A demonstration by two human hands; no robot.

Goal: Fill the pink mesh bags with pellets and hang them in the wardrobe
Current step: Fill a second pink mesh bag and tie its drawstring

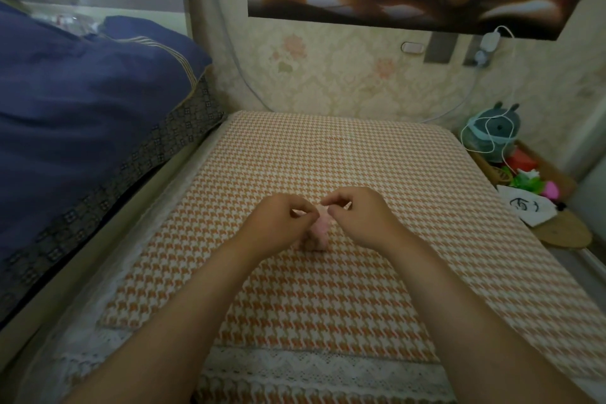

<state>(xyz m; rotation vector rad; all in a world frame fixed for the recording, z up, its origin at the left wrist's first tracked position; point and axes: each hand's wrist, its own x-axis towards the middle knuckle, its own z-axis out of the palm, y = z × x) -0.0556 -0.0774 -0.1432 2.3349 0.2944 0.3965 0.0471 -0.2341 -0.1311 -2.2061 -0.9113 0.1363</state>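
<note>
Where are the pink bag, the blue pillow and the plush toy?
bag (pixel 320 229): head view, on its pink mesh middle.
pillow (pixel 85 98): head view, on the middle of its blue cover.
plush toy (pixel 501 128): head view, on its grey body.

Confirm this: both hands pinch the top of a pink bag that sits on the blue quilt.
Wrong in one respect: the bag sits on the orange-checked cloth, not on the blue quilt, which lies off to the left. The head view shows it. The left hand and right hand do pinch its top.
</note>
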